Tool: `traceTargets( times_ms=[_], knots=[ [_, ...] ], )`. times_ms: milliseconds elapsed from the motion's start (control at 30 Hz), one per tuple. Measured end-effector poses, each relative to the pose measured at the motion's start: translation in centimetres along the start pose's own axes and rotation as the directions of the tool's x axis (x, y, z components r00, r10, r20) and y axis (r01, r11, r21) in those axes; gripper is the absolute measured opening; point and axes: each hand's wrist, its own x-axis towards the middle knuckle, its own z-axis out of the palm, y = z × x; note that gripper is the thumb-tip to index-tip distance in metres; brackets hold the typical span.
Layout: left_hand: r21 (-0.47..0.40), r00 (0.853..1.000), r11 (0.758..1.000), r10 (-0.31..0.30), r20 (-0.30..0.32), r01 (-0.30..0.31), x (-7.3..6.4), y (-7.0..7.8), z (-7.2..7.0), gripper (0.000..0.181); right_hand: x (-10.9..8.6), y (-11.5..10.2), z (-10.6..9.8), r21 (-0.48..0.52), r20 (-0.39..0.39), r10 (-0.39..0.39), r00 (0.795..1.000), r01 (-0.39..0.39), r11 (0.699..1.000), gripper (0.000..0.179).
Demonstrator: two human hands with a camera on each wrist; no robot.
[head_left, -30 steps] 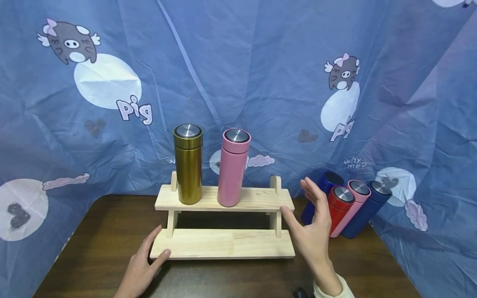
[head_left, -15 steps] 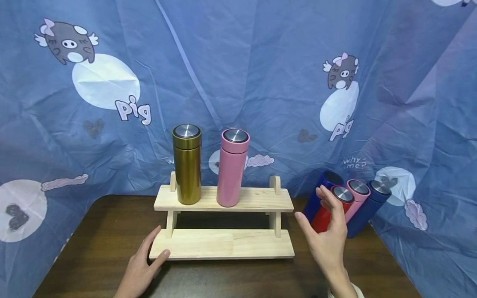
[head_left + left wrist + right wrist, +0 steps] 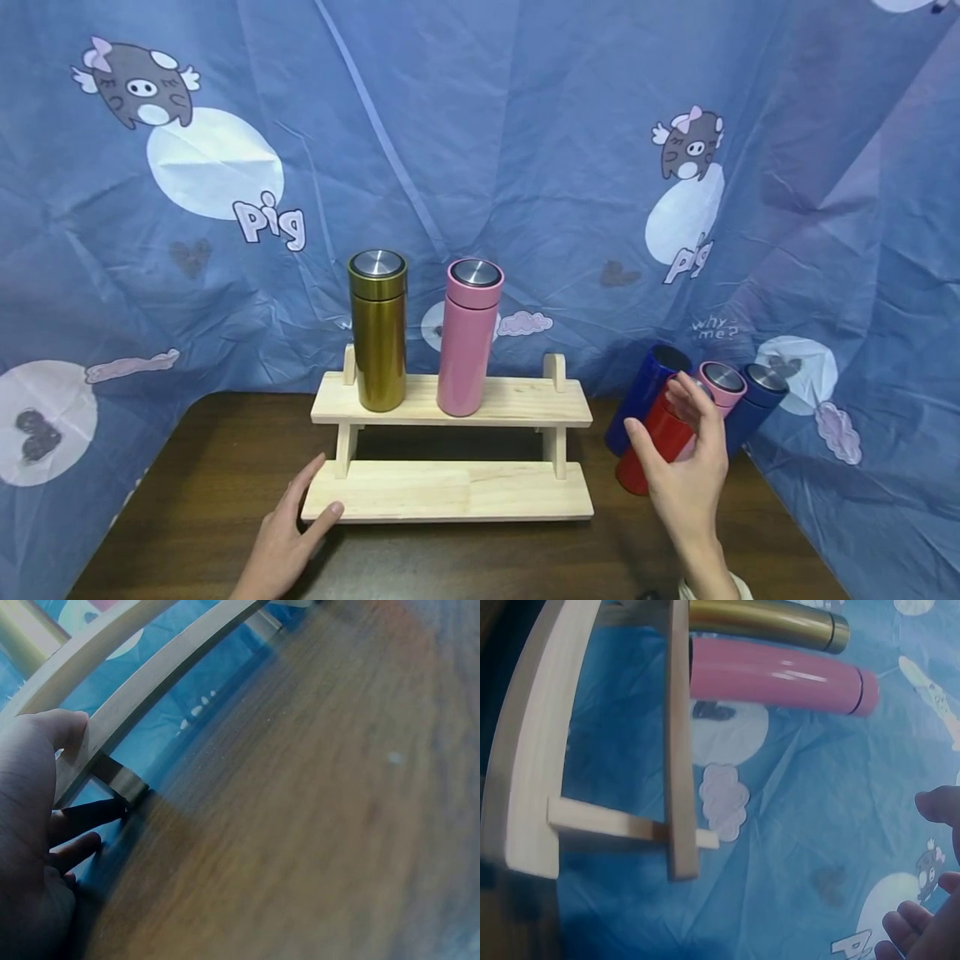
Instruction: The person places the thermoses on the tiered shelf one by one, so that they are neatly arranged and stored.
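Note:
A two-tier wooden display shelf [image 3: 450,492] stands on the table. My left hand [image 3: 285,529] holds the left end of its lower board, thumb on the front edge; in the left wrist view the fingers [image 3: 79,851] reach below the board. On the upper tier a gold thermos [image 3: 378,342] and a pink thermos [image 3: 465,354] stand upright. My right hand [image 3: 690,475], thumb and fingers spread, overlaps a leaning red thermos [image 3: 667,425] in the head view. In the right wrist view that hand [image 3: 930,922] shows only at the right edge, nothing between its fingers.
Beside the red thermos lean a dark blue one [image 3: 648,400], another pink one [image 3: 723,379] and a navy one [image 3: 757,408], at the table's right. A blue cloth with cartoon pigs [image 3: 585,167] hangs behind the brown table [image 3: 420,567].
My right hand has moved right, from the shelf's right end to in front of the red thermos. The left hand and the two thermoses on the shelf have stayed in place.

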Motion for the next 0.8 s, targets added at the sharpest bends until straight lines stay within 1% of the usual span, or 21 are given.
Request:
traceTargets(
  times_ms=[100, 267, 433, 533, 600, 800],
  knots=[
    [0.002, 1.000, 1.000, -0.002, -0.001, 0.002, 0.0, 0.0, 0.0, 0.075, 0.2, 0.1, 0.0, -0.036, -0.017, 0.011, 1.000, -0.012, 0.999, 0.079],
    [0.003, 1.000, 1.000, 0.005, -0.008, -0.005, 0.0, 0.1, -0.1, 0.075, 0.4, 0.7, -0.2, -0.063, -0.051, 0.034, 0.998, -0.037, 0.997, 0.075],
    [0.009, 0.999, 0.999, -0.033, 0.021, 0.032, 0.0, 0.3, -0.1, 0.077, 0.5, 2.1, -1.0, -0.115, -0.075, 0.061, 0.995, -0.069, 0.991, 0.077],
    [0.011, 0.999, 0.999, -0.045, 0.030, 0.045, 0.1, 0.2, -0.1, 0.078, 0.7, 2.5, -1.4, -0.135, -0.096, 0.063, 0.993, -0.075, 0.988, 0.076],
    [0.007, 0.999, 0.999, -0.041, 0.025, 0.041, 0.1, 0.2, -0.1, 0.078, 0.8, 2.3, -1.4, -0.140, -0.115, 0.053, 0.992, -0.069, 0.988, 0.072],
    [0.012, 1.000, 1.000, -0.019, 0.010, 0.019, 0.1, 0.0, 0.0, 0.077, 1.2, 0.7, -1.3, -0.136, -0.174, 0.039, 0.984, -0.064, 0.989, 0.062]
  ],
)
